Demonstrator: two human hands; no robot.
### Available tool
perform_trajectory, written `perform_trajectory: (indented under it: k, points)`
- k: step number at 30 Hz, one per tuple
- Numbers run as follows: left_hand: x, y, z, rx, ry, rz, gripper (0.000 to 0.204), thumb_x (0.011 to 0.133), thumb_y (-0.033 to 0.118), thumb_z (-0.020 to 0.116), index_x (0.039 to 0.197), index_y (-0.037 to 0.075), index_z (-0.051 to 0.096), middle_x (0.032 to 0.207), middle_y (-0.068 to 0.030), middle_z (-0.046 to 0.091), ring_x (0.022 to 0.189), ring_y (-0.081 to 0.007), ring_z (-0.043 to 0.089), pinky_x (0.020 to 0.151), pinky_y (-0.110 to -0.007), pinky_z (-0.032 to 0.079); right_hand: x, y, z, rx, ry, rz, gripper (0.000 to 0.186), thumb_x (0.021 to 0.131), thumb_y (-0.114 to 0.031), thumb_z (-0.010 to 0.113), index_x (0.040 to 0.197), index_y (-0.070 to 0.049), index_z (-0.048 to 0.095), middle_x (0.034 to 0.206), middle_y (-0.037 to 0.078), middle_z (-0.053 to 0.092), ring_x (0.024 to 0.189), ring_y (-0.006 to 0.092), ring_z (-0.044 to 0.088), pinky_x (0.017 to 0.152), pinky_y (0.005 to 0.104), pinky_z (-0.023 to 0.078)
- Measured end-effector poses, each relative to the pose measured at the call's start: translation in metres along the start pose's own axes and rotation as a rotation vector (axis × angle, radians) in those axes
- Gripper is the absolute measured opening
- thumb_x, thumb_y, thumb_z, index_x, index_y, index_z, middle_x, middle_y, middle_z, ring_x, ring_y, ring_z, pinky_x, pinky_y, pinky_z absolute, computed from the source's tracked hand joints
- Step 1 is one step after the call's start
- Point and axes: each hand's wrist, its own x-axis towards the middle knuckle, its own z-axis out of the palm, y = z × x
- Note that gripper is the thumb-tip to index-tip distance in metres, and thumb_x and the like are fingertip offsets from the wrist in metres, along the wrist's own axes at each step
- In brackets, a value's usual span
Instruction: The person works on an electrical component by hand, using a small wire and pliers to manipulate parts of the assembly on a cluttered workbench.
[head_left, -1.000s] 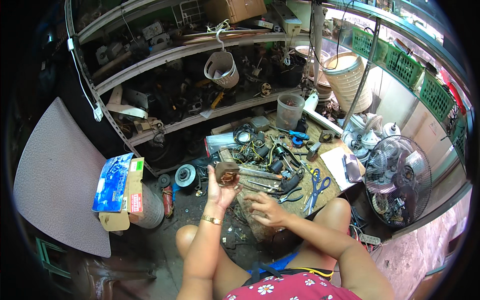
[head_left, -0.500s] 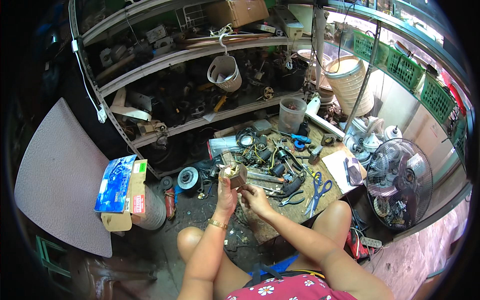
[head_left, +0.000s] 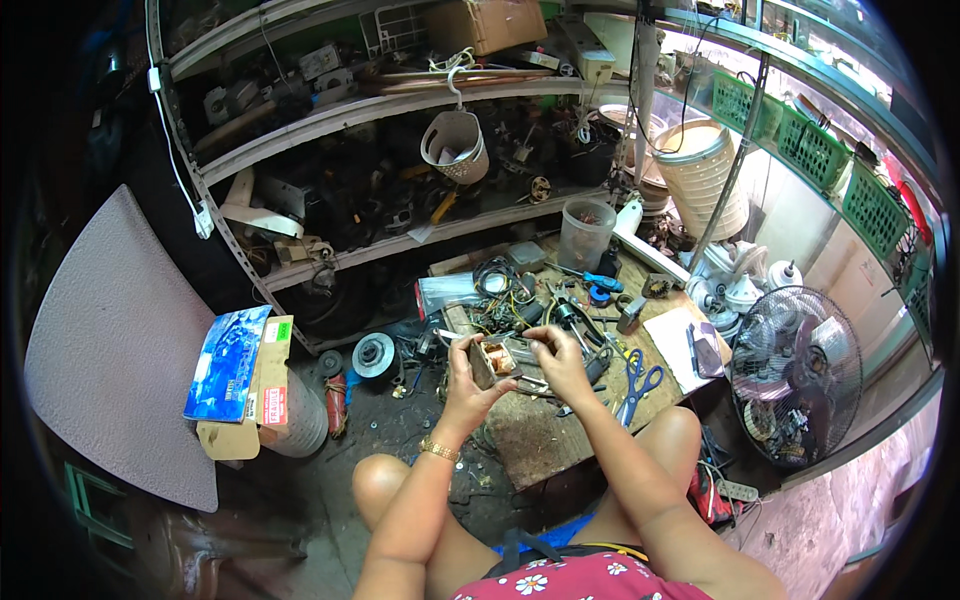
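Fingers of the left hand [head_left: 466, 392], head view: clamped around a squat, brown-grey metal block with copper-coloured windings in its hollow [head_left: 497, 356], thumb along the near side, other fingers behind the far left side. The block is held up above the left part of a worn, pale-brown wooden board [head_left: 545, 435]. Its hollow is turned upward, presumably to put the windings in the wearer's sight and leave them free for the other hand.

Right hand [head_left: 563, 362]: just beside the block's right side, thumb and forefinger bent toward each other. Too small and blurred to tell whether the tips meet, or pinch a fine strand.

Blue-handled metal scissors [head_left: 640, 380] lie on the board's right part, near the right forearm; probably set there for easy reach. Beyond the hands, a coiled bundle of thin black wire [head_left: 493, 274] and a blue-handled screwdriver [head_left: 602, 280] lie toward the far side, which would leave the near wood open to work over. A translucent plastic tub [head_left: 585, 235] stands upright at the far edge, perhaps there to keep loose bits contained.
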Motion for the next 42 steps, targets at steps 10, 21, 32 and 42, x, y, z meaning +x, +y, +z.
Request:
perform_trajectory:
  k: [10, 21, 32, 42]
  points:
    - [-0.005, -0.022, 0.007, 0.726, 0.048, 0.087, 0.090, 0.064, 0.035, 0.094, 0.130, 0.000, 0.043, 0.126, -0.0159, 0.046, 0.117, -0.0338, 0.048, 0.102, -0.044, 0.042, 0.016, -0.104, -0.025, 0.565, -0.417, 0.099, 0.023, 0.103, -0.026, 0.056, 0.097, -0.005, 0.065, 0.095, 0.000, 0.067, 0.079, 0.0052, 0.053, 0.073, 0.0246, 0.044]
    - [-0.004, -0.006, 0.018, 0.781, -0.003, 0.293, 0.091, 0.058, 0.029, 0.096, 0.127, 0.003, 0.043, 0.118, -0.0144, 0.048, 0.109, -0.0336, 0.050, 0.097, -0.045, 0.043, 0.010, -0.052, -0.011, -0.373, -0.241, -0.148, 0.024, 0.089, -0.025, 0.068, 0.094, -0.002, 0.071, 0.091, 0.021, 0.071, 0.085, 0.0386, 0.068, 0.076, 0.0470, 0.052]
    - [0.002, -0.008, 0.010, 0.609, 0.128, 0.250, 0.085, 0.061, 0.025, 0.095, 0.127, 0.004, 0.044, 0.119, -0.0149, 0.051, 0.112, -0.0355, 0.050, 0.098, -0.047, 0.042, -0.014, -0.030, -0.010, 0.535, -0.455, 0.142, 0.028, 0.094, -0.028, 0.066, 0.086, -0.001, 0.066, 0.085, 0.008, 0.067, 0.086, 0.0159, 0.061, 0.082, 0.0308, 0.048]
    - [0.000, 0.004, 0.012, 0.877, -0.031, 0.312, 0.088, 0.058, 0.026, 0.095, 0.127, 0.005, 0.045, 0.117, -0.0134, 0.051, 0.110, -0.0338, 0.050, 0.098, -0.046, 0.041, 0.004, -0.053, -0.026, -0.049, -0.516, -0.024, 0.025, 0.095, -0.020, 0.065, 0.094, 0.005, 0.067, 0.080, 0.008, 0.068, 0.071, 0.0121, 0.062, 0.066, 0.0297, 0.050]
